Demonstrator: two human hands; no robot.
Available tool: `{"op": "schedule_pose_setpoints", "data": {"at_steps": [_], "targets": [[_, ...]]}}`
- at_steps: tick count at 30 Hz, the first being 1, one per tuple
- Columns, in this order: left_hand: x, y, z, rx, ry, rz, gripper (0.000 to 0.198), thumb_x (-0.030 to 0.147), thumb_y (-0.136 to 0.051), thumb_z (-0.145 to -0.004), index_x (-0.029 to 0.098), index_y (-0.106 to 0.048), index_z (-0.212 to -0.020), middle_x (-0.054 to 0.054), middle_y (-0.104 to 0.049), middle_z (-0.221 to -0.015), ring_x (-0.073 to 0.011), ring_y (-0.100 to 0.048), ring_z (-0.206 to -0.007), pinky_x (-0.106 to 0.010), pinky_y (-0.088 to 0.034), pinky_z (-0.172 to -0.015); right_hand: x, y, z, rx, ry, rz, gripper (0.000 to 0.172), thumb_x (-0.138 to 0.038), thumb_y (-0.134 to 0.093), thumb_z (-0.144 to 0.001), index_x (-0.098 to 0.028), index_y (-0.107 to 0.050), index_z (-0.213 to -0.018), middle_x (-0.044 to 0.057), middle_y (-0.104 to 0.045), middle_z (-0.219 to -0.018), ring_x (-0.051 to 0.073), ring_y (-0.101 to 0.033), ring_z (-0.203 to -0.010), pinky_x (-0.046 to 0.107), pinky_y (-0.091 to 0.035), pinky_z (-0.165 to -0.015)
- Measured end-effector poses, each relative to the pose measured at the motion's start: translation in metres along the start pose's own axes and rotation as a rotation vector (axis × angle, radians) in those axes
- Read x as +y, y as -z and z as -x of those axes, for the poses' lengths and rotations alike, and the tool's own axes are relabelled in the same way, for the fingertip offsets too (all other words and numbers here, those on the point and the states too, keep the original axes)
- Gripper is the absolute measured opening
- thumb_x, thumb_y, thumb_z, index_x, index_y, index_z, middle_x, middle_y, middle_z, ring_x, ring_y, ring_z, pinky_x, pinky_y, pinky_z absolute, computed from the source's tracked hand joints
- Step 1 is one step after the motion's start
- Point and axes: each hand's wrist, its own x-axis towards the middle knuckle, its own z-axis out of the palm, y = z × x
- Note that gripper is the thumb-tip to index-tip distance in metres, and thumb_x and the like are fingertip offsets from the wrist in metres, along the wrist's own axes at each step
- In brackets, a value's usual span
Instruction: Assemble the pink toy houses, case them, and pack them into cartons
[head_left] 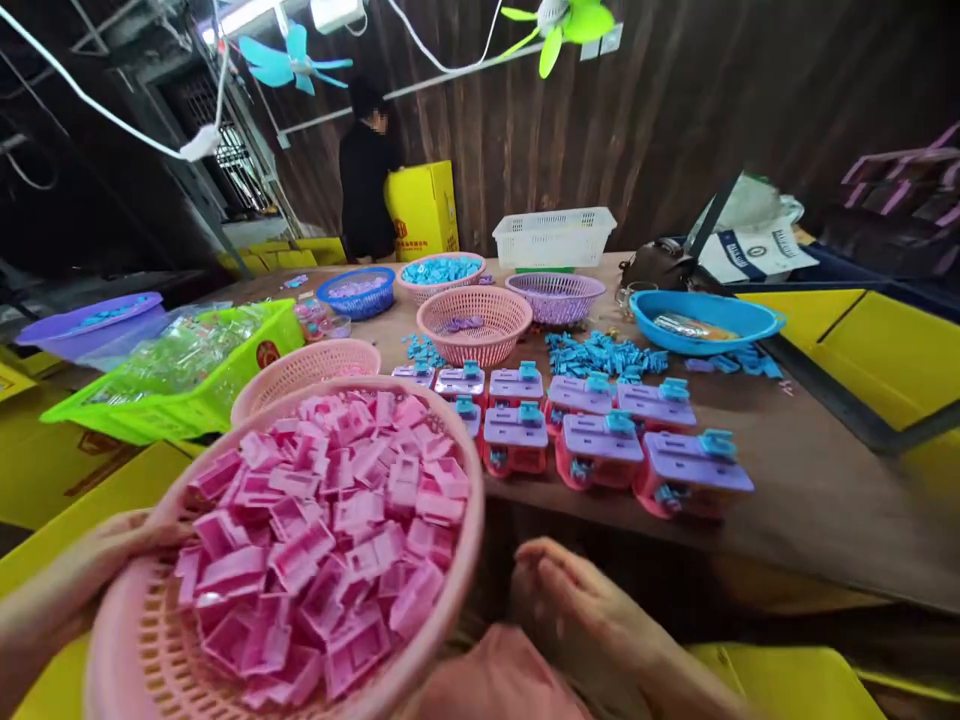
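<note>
My left hand grips the rim of a round pink basket at lower left, holding it up in front of me. The basket is full of several pink plastic parts. My right hand rests low by the table's front edge with its fingers stretched out and nothing in it. On the brown table beyond stand several assembled toys with red bases, purple tops and blue clips, set in rows.
Behind the rows lie a heap of blue clips, pink, purple and blue baskets, a blue dish, a white crate and a green tray. A person in black stands by a yellow box.
</note>
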Motion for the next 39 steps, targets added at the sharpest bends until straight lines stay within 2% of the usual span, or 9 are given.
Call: {"op": "schedule_pose_setpoints", "data": {"at_steps": [3, 8, 16, 22, 26, 28, 32, 36, 39], "targets": [[-0.048, -0.018, 0.03, -0.314, 0.062, 0.05, 0.043, 0.02, -0.073, -0.02, 0.02, -0.056, -0.06, -0.002, -0.067, -0.058, -0.0345, -0.064, -0.057, -0.043, -0.053, -0.054, 0.005, -0.006, 0.017, 0.146, 0.034, -0.283, 0.061, -0.067, -0.034, -0.083, -0.021, -0.051, -0.119, 0.008, -0.061, -0.106, 0.02, -0.058, -0.092, 0.031, -0.048, -0.073], [-0.12, -0.073, 0.042, -0.603, -0.124, 0.01, 0.03, 0.026, -0.07, -0.04, 0.016, -0.06, -0.066, -0.001, -0.064, -0.057, -0.0262, -0.064, -0.06, -0.034, -0.052, -0.058, 0.022, -0.001, 0.041, 0.302, 0.001, -0.402, 0.061, -0.068, -0.044, -0.078, -0.027, -0.05, -0.123, 0.005, -0.051, -0.13, 0.024, -0.044, -0.12, 0.04, -0.035, -0.101], [-0.178, -0.143, 0.035, -0.711, -0.372, -0.149, 0.034, 0.038, -0.064, -0.054, 0.012, -0.064, -0.076, -0.005, -0.067, -0.071, -0.0261, -0.063, -0.073, -0.033, -0.051, -0.068, 0.089, 0.02, 0.05, 0.581, -0.031, -0.294, 0.054, -0.063, -0.055, -0.073, -0.025, -0.057, -0.111, 0.005, -0.058, -0.12, 0.025, -0.049, -0.116, 0.041, -0.033, -0.103], [-0.161, -0.127, 0.001, -0.8, -0.378, -0.462, 0.069, 0.053, -0.063, -0.06, 0.014, -0.054, -0.115, -0.007, -0.067, -0.092, -0.0225, -0.063, -0.076, -0.028, -0.051, -0.06, 0.083, 0.03, 0.05, 0.726, 0.127, 0.37, 0.047, -0.054, -0.046, -0.078, -0.018, -0.059, -0.108, 0.012, -0.053, -0.117, 0.026, -0.047, -0.113, 0.044, -0.033, -0.101], [-0.117, -0.131, -0.003, -0.501, -0.778, -0.534, 0.075, 0.048, -0.057, -0.067, 0.015, -0.038, -0.132, -0.013, -0.059, -0.116, -0.0252, -0.061, -0.094, -0.036, -0.049, -0.081, 0.066, 0.04, 0.065, 0.326, 0.184, 0.706, 0.036, -0.039, -0.06, -0.076, -0.022, -0.06, -0.108, 0.009, -0.055, -0.116, 0.026, -0.047, -0.109, 0.042, -0.04, -0.095], [-0.098, -0.153, 0.014, -0.418, -1.046, -0.55, 0.059, 0.04, -0.05, -0.076, 0.014, -0.042, -0.129, -0.014, -0.056, -0.12, -0.0258, -0.057, -0.104, -0.04, -0.046, -0.089, 0.062, 0.04, 0.069, 0.235, 0.117, 0.847, 0.038, -0.027, -0.065, -0.071, -0.023, -0.061, -0.108, 0.008, -0.057, -0.115, 0.027, -0.048, -0.105, 0.043, -0.043, -0.091], [-0.083, -0.226, 0.065, -0.724, -1.472, -0.727, 0.04, 0.014, -0.046, -0.08, 0.018, -0.054, -0.119, -0.009, -0.056, -0.121, -0.0205, -0.052, -0.112, -0.036, -0.042, -0.096, 0.065, 0.037, 0.067, 0.239, 0.02, 0.924, 0.035, -0.013, -0.051, -0.076, -0.02, -0.061, -0.109, 0.009, -0.06, -0.108, 0.024, -0.053, -0.098, 0.04, -0.045, -0.088], [-0.082, -0.29, 0.088, -0.93, -1.757, -1.039, 0.041, 0.0, -0.05, -0.074, 0.015, -0.059, -0.111, -0.012, -0.059, -0.115, -0.0236, -0.052, -0.11, -0.037, -0.044, -0.092, 0.065, 0.042, 0.065, 0.248, 0.009, 0.756, 0.031, -0.019, -0.044, -0.081, -0.019, -0.062, -0.106, 0.01, -0.063, -0.104, 0.023, -0.056, -0.098, 0.038, -0.045, -0.088], [-0.078, -0.311, 0.084, -0.987, -1.84, -1.148, 0.026, 0.005, -0.058, -0.074, 0.011, -0.065, -0.098, -0.015, -0.063, -0.104, -0.0276, -0.054, -0.105, -0.038, -0.047, -0.086, 0.06, 0.048, 0.067, 0.244, -0.018, 0.518, 0.036, -0.031, -0.049, -0.081, -0.019, -0.06, -0.113, 0.011, -0.061, -0.114, 0.025, -0.054, -0.108, 0.04, -0.04, -0.095]]}}
